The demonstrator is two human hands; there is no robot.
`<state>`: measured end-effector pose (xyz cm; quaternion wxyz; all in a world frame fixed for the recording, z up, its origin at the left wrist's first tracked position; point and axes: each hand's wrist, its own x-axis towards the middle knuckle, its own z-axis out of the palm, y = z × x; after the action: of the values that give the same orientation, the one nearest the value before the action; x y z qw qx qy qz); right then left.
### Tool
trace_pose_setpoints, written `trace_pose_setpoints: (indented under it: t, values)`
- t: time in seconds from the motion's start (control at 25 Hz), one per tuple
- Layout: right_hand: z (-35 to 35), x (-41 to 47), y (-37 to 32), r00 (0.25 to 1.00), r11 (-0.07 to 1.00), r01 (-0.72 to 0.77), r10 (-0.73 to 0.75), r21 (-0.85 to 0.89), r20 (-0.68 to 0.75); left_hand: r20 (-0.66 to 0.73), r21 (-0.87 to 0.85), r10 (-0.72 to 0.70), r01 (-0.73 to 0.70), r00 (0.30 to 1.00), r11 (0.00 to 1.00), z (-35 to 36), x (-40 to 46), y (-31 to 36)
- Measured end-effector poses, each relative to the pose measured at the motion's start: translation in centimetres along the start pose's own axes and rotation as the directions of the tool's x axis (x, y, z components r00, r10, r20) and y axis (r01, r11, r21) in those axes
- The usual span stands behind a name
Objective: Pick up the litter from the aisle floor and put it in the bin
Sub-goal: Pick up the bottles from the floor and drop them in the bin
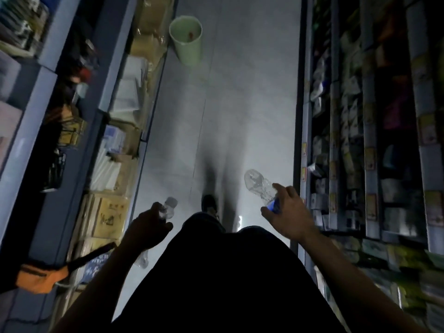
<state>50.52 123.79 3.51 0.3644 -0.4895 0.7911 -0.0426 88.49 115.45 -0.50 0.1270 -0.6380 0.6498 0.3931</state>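
My left hand [146, 228] grips a small clear plastic bottle [168, 207], whose end pokes out past the fingers. My right hand [287, 212] holds a crumpled clear bottle [258, 185] with a blue label, its body sticking up and to the left. A pale green bin [186, 40] stands open on the grey aisle floor [240, 104] far ahead, by the left shelving; something small and red lies inside it. A further clear bottle or wrapper [143, 258] shows dimly below my left wrist; whether it lies on the floor I cannot tell.
Shelving with boxes and packets [120, 164] lines the left of the aisle, stocked shelves [360, 140] the right. My dark-clothed legs and one shoe [209, 204] fill the lower centre. An orange item with a black strap [43, 277] hangs at lower left.
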Motion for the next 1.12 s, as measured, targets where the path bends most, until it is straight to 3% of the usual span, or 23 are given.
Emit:
trace_pose_setpoints:
  t: [0.44, 0.68, 0.88, 1.12]
  values:
    - [-11.4, 18.0, -1.1, 0.991, 0.988, -0.131, 0.131, 0.08, 0.01, -0.06, 0.161, 0.24, -0.228, 0.969, 0.96, -16.9, 25.3, 20.1]
    - [-21.5, 32.4, -1.3, 0.997, 0.985, -0.075, 0.075, 0.154, 0.006, -0.048, 0.146, 0.17, -0.161, 0.984, 0.976, -20.4, 34.2, 28.6]
    - [-29.3, 43.7, -4.2, 0.998, 0.996, 0.023, -0.019, 0.084, -0.051, -0.016, 0.068, 0.076, -0.075, 0.997, 0.995, -22.7, 38.5, 30.8]
    - [-36.2, 57.2, -9.0, 0.995, 0.996, 0.085, -0.084, 0.018, -0.045, -0.076, 0.035, -0.046, 0.049, 0.996, 0.998, -27.0, 45.9, 32.7]
